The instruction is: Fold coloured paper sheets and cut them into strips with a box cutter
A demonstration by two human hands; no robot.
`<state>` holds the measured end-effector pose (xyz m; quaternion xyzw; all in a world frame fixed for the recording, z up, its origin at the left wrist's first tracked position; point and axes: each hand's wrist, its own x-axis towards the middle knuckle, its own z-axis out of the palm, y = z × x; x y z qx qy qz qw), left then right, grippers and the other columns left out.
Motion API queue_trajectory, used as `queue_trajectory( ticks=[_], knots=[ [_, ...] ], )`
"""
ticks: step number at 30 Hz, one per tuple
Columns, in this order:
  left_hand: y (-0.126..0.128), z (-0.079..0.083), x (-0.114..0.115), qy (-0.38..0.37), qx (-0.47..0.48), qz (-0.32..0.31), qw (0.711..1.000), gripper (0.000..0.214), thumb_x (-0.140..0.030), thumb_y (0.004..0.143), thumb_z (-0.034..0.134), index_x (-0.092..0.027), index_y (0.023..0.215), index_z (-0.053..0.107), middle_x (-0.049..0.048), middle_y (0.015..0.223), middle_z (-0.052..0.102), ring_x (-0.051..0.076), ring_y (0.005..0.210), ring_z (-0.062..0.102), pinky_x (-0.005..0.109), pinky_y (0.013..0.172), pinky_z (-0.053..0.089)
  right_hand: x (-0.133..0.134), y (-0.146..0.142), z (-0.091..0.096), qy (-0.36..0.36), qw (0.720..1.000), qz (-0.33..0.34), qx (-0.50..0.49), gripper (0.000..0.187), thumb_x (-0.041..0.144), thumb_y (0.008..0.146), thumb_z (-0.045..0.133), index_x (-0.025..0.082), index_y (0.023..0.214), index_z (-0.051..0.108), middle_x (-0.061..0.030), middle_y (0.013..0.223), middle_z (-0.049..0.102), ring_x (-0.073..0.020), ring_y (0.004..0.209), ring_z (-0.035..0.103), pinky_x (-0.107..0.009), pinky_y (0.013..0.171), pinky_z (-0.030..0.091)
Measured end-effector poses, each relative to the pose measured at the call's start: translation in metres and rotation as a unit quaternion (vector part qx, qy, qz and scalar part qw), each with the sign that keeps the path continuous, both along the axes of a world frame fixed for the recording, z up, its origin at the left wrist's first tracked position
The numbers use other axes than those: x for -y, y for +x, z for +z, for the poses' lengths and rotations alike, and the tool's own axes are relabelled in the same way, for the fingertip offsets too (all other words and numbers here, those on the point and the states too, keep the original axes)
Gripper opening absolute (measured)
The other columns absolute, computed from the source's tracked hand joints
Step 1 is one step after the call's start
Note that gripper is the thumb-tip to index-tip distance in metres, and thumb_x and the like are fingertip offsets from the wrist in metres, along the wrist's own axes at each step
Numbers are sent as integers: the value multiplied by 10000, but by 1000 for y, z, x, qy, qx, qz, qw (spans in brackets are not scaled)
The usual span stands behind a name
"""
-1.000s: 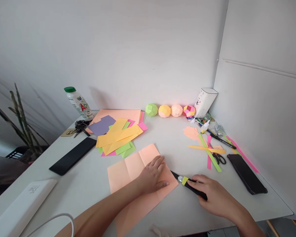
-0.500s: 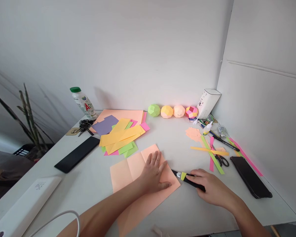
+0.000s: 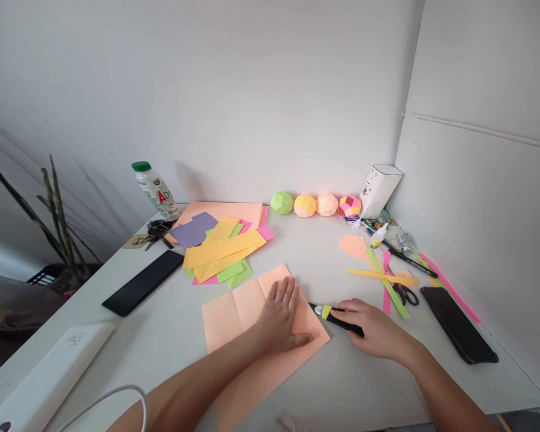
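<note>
A creased salmon-pink paper sheet lies on the white table in front of me. My left hand lies flat on its right part, fingers stretched out. My right hand grips a black and yellow utility knife, its tip at the sheet's right edge, close beside my left hand.
A pile of yellow, green, pink and purple papers lies behind the sheet. Paper balls line the wall. Coloured strips, scissors, a glue bottle and a black phone sit at right. Another phone, keys and a bottle sit at left.
My right hand has slid the knife away from me along the sheet's right edge. My left hand stays pressed on the paper. The view has shifted slightly.
</note>
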<state>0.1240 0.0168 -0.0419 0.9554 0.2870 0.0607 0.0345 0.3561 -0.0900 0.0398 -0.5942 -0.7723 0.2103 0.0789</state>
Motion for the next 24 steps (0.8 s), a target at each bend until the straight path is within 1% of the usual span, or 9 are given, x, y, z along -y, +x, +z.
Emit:
queue_trajectory(
  ticks=[4, 9, 11, 13, 15, 18, 19, 21, 24],
  knots=[
    [0, -1, 0, 4, -1, 7, 1000, 1068, -815, 764, 228, 8, 1444, 230, 226, 1503, 195, 373, 1403, 80, 503, 1118, 45, -4, 1, 0, -3, 1000, 1, -8, 601, 75, 722, 464, 290, 1274, 568, -43, 1253, 576, -208, 1119, 539, -319, 880, 488],
    [0, -4, 1, 10, 6, -4, 1000, 1059, -815, 766, 218, 2, 1438, 258, 228, 1494, 234, 381, 1400, 93, 509, 1112, 41, -1, 9, -1, -3, 999, -36, 12, 588, 88, 721, 461, 296, 1258, 582, -49, 1211, 592, -207, 1067, 565, -316, 839, 502],
    [-1, -1, -1, 9, 10, -10, 1000, 1063, -823, 757, 234, 5, 1421, 298, 236, 1483, 264, 393, 1393, 117, 514, 1107, 54, -1, 11, 0, -4, 999, -37, 15, 588, 83, 721, 459, 295, 1255, 584, -49, 1214, 587, -206, 1080, 559, -320, 858, 496],
    [-2, 4, -7, 5, 21, -19, 1000, 1030, -825, 755, 259, -15, 1381, 380, 235, 1463, 313, 394, 1377, 178, 516, 1098, 112, -1, 11, 1, -8, 999, -30, 17, 592, 74, 721, 459, 281, 1262, 580, -56, 1217, 580, -206, 1097, 548, -323, 878, 486],
    [-4, 11, -14, -6, 41, -21, 999, 864, -761, 811, 286, -79, 1301, 486, 199, 1422, 400, 356, 1327, 301, 489, 1070, 228, -3, 10, 3, -17, 999, -24, 17, 598, 64, 720, 456, 264, 1272, 572, -65, 1216, 576, -207, 1106, 541, -324, 887, 480],
    [-6, 19, -26, -20, 60, -16, 998, 491, -528, 924, 317, -185, 1160, 578, 111, 1334, 503, 261, 1215, 442, 409, 998, 361, -5, 9, 4, -27, 999, -22, 10, 603, 57, 728, 450, 268, 1283, 561, -64, 1209, 574, -203, 1096, 545, -317, 872, 484],
    [-6, 19, -29, -19, 63, -15, 998, 426, -475, 928, 338, -196, 1132, 587, 102, 1325, 506, 256, 1218, 437, 403, 997, 365, -7, 9, 5, -28, 999, -20, 8, 603, 58, 733, 450, 274, 1285, 558, -61, 1211, 572, -203, 1094, 544, -315, 868, 485],
    [-7, 17, -33, -7, 68, -6, 998, 389, -464, 906, 397, -195, 1105, 595, 113, 1359, 467, 288, 1289, 362, 438, 1036, 320, -10, 8, 4, -27, 1000, -12, 3, 602, 61, 736, 456, 279, 1289, 553, -59, 1218, 565, -205, 1100, 539, -314, 871, 482],
    [-7, 7, -35, 9, 76, 7, 997, 498, -581, 862, 439, -192, 1138, 584, 127, 1452, 364, 337, 1366, 236, 498, 1088, 221, -16, 7, 3, -25, 1000, 3, 3, 606, 62, 734, 465, 274, 1295, 547, -58, 1223, 560, -208, 1107, 534, -321, 895, 468]
  ],
)
